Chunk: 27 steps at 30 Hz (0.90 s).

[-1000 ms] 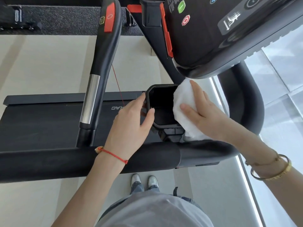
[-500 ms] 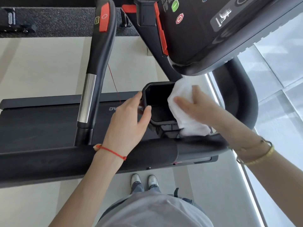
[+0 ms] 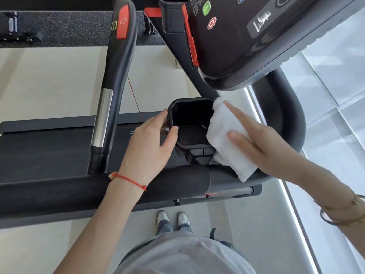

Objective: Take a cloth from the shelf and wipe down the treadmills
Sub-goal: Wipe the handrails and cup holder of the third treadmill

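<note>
A black treadmill fills the view, with its console (image 3: 246,36) at the top right and its belt deck (image 3: 49,151) on the left. A square black cup holder (image 3: 190,107) sits below the console. My left hand (image 3: 150,143) grips the holder's left wall, thumb over the rim. My right hand (image 3: 262,147) presses a folded white cloth (image 3: 227,139) flat against the holder's right side, fingers spread over it. The cloth hangs down past the holder to the front handrail (image 3: 98,188).
An upright black handle (image 3: 114,80) with a silver band and a red button rises left of the holder. A curved black side rail (image 3: 286,119) wraps around on the right. Pale floor and a glass panel lie to the right. My feet (image 3: 173,218) stand below the rail.
My right hand has slid the cloth along the holder's right side, and its lower end now hangs further down toward the rail. My left hand has kept its grip on the holder.
</note>
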Available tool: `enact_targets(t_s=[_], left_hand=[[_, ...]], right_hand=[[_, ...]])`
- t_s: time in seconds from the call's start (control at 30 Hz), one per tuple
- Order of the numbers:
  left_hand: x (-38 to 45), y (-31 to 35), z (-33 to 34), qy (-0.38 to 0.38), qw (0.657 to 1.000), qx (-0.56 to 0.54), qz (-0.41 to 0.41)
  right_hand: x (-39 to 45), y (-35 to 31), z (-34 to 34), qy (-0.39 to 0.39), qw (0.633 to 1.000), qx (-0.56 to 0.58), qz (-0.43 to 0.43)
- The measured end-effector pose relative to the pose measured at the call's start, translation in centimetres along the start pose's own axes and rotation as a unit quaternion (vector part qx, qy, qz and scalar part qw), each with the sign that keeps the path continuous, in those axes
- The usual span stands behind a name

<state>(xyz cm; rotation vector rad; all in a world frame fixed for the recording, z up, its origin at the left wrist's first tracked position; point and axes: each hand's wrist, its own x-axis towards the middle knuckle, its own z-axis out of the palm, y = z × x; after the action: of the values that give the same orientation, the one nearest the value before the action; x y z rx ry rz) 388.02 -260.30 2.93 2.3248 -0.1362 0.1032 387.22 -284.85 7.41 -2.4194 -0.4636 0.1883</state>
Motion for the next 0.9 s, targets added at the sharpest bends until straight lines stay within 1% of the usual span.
enact_targets(t_s=[0.07,0.13,0.17,0.23,0.3,0.33,0.47,0.63,0.77,0.83,0.9], left_hand=[[-0.1,-0.1,-0.1,0.003,1.000,-0.005,0.000],[-0.3,-0.1,-0.2,0.007,1.000,-0.013,0.000],[-0.4,-0.2,-0.3,0.008,1.000,-0.019,0.002],[-0.8,-0.5,-0.6,0.007,1.000,-0.029,0.002],[-1.1,-0.7,-0.7,0.008,1.000,-0.029,0.002],[-1.2,-0.8,-0.7,0.010,1.000,-0.026,0.003],[-1.4,-0.8,-0.7,0.012,1.000,-0.028,0.001],[-1.3,-0.6,-0.7,0.013,0.999,-0.032,0.003],[-1.2,-0.6,-0.6,0.025,0.999,-0.040,0.003],[-1.1,-0.5,-0.6,0.027,0.998,-0.047,0.003],[-1.2,-0.5,-0.6,0.027,0.998,-0.051,0.004]], right_hand=[[-0.2,-0.5,-0.2,-0.046,0.997,-0.030,-0.057],[0.2,-1.1,0.4,-0.103,0.985,-0.095,-0.102],[0.7,-1.5,0.9,-0.113,0.976,-0.137,-0.125],[2.1,-2.7,2.1,-0.106,0.956,-0.220,-0.161],[3.1,-3.6,3.1,-0.091,0.936,-0.295,-0.170],[3.2,-3.6,3.2,-0.091,0.931,-0.309,-0.172],[2.0,-2.1,1.3,-0.127,0.951,-0.239,-0.147],[2.2,-1.6,0.5,-0.149,0.934,-0.279,-0.168],[3.9,-3.6,3.3,-0.122,0.937,-0.294,-0.144],[4.5,-4.0,4.3,-0.106,0.946,-0.278,-0.132],[4.4,-3.7,4.5,-0.085,0.950,-0.267,-0.140]])
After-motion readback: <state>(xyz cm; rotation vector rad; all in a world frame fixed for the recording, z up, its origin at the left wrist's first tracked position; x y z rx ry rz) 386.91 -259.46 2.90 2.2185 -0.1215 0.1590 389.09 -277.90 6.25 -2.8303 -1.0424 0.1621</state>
